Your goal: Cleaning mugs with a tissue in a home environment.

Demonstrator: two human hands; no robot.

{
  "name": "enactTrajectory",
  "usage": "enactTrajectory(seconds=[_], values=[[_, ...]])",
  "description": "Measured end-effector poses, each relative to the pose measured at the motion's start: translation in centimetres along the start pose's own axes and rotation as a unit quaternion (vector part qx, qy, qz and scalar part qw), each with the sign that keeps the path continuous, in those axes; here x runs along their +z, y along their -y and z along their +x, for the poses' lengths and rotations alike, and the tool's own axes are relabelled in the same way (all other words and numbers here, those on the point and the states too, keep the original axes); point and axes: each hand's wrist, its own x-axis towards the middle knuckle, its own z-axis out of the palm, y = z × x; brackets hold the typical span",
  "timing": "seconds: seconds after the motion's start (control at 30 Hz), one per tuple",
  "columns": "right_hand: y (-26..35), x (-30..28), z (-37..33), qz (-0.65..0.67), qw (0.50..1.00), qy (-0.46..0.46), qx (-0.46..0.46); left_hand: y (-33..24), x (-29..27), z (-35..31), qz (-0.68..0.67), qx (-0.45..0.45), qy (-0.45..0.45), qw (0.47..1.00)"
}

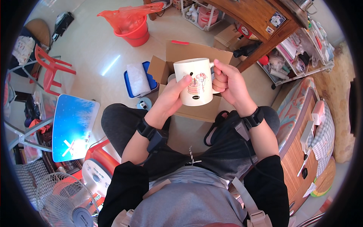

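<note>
Between both hands I hold up a white mug (201,89) with a pink cartoon figure and a stack of pancakes printed on its side. My left hand (169,97) wraps the mug's left side, its thumb lying on the front. On the right, my right hand (231,84) is closed round the handle, thumb near the rim. Below and behind the mug stands an opened cardboard box (189,50) with its flaps spread. Some pale round thing shows inside the box beside the mug, mostly hidden.
Left of the box, a blue bin (129,85) holds white wrapping. A red bucket (136,34) with a plastic bag stands farther off. At left are a red chair (50,68), a blue folding table (73,126) and a fan (64,196). A wooden desk (249,19) fills the far right.
</note>
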Motion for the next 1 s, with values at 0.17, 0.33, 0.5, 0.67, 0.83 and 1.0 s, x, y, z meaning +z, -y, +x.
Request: enactTrajectory(seconds=[0.17, 0.33, 0.5, 0.67, 0.83, 1.0], values=[[-0.2, 0.4, -0.1, -0.015, 0.999, -0.027, -0.039, -0.3, -0.3, 0.5, 0.028, 0.006, -0.021, 0.999], [-0.6, 0.6, -0.2, -0.051, 0.988, -0.097, -0.107, -0.4, -0.2, 0.6, 0.064, 0.016, -0.041, 0.997], [-1.4, 1.2, 0.0, -0.101, 0.971, -0.138, -0.166, 0.3, -0.5, 1.1, 0.093, 0.062, -0.068, 0.991], [-1.9, 0.8, 0.2, -0.131, 0.956, -0.169, -0.201, 0.0, -0.3, 1.1, 0.161, 0.051, -0.110, 0.979], [-1.6, 1.1, 0.6, -0.224, 0.911, -0.215, -0.270, 0.1, -1.3, 1.0, 0.125, 0.046, -0.140, 0.981], [-2.4, -0.2, 1.8, -0.234, 0.898, -0.229, -0.295, 0.8, 0.7, 0.2, 0.157, 0.034, -0.086, 0.983]])
